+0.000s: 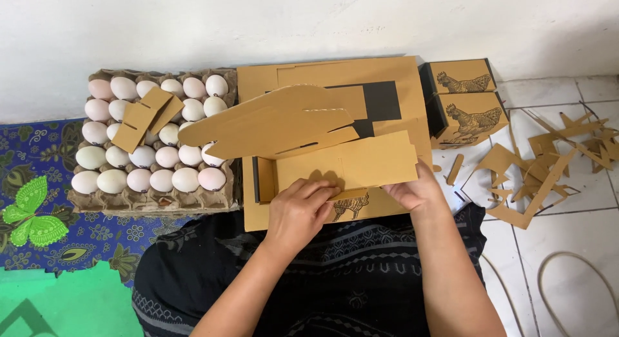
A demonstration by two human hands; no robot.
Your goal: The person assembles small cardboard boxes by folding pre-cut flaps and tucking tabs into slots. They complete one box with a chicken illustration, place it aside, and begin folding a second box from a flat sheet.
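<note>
I hold a half-folded brown cardboard box (342, 163) in front of me, its long lid flap (271, 121) sticking out to the left. My left hand (300, 208) presses a fold at the box's front wall, beside a printed hen picture (351, 205). My right hand (412, 192) grips the box's right front corner. The box rests on a stack of flat cardboard blanks (387, 79).
A grey tray of several pale eggs (155, 144) lies at left, with a cardboard piece (145, 118) on top. Two folded hen-printed boxes (467, 102) stand at right, next to cardboard scraps (548, 163) on white tiles. A patterned blue mat (39, 176) lies at far left.
</note>
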